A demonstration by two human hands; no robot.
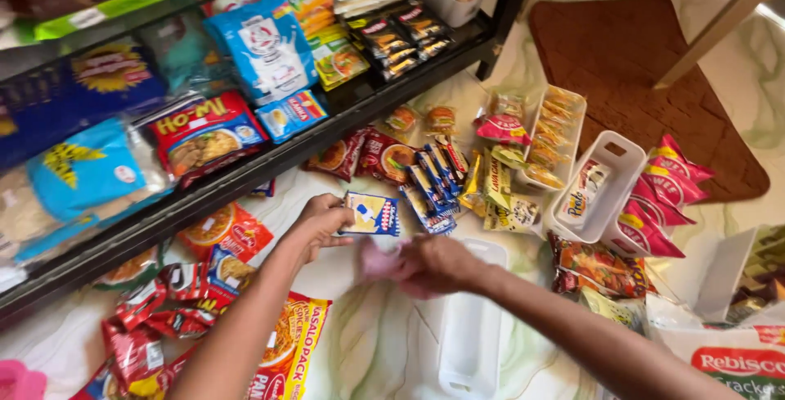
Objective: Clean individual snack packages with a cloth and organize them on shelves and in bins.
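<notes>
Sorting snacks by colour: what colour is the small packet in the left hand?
Blue and white small packet, pinched by the left hand; head view.

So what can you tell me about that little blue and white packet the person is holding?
The small packet is a flat, roughly square sachet of what looks like glossy plastic film, blue along the edges with a white and yellow picture in the middle. It is held face up, slightly tilted, just above the pale marbled floor in front of the black shelf. The left hand pinches its left edge; the right hand, blurred, is just below it.
</notes>
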